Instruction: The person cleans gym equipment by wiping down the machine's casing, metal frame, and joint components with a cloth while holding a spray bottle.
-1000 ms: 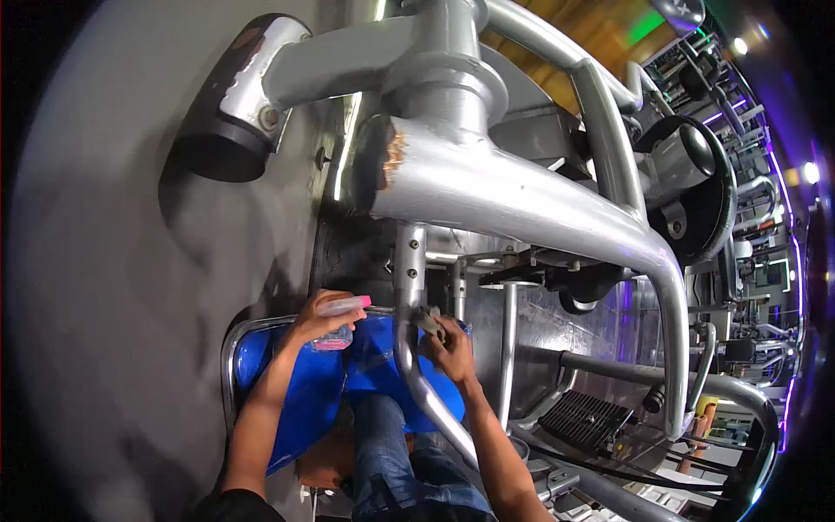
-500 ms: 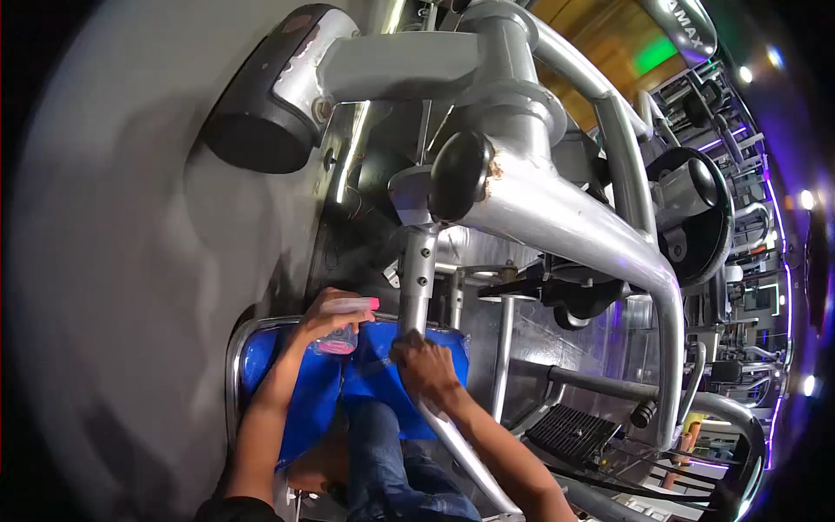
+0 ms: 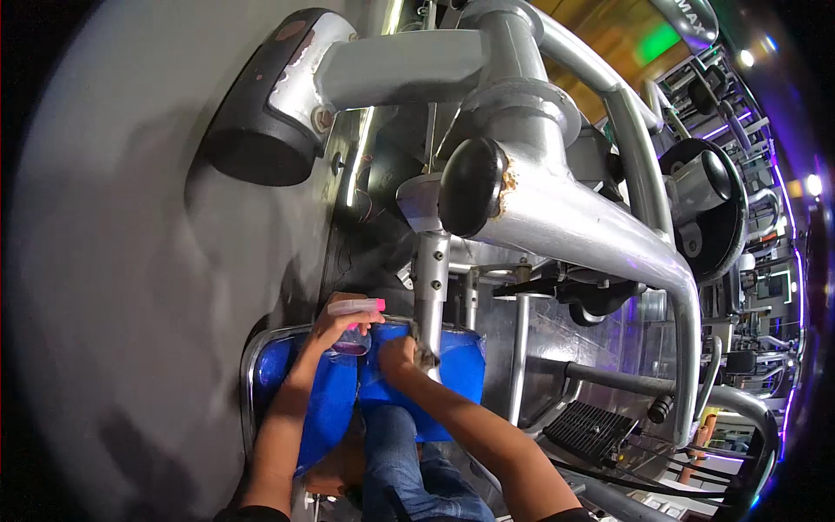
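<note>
My left hand (image 3: 339,327) is closed around a clear spray bottle (image 3: 352,343) with a white and pink trigger head and pinkish liquid low inside. It is over the blue seat panels (image 3: 330,396), near their far edge. To its right, my right hand (image 3: 398,358) is closed and pressed to the left side of a silver metal post (image 3: 430,300). A dark greyish cloth (image 3: 424,355) shows between the hand and the post, partly hidden by the fingers. Bolts dot the post above it.
A thick silver machine frame (image 3: 574,204) with a black end cap (image 3: 472,187) arches above my hands. A black-ended arm (image 3: 265,143) juts out at upper left. A ridged black footplate (image 3: 590,430) lies at lower right. Grey floor (image 3: 113,261) spans the left.
My right hand has shifted from the front of the post to its left side, closer to the bottle. My left hand keeps the spray bottle. The whole view has shifted slightly.
</note>
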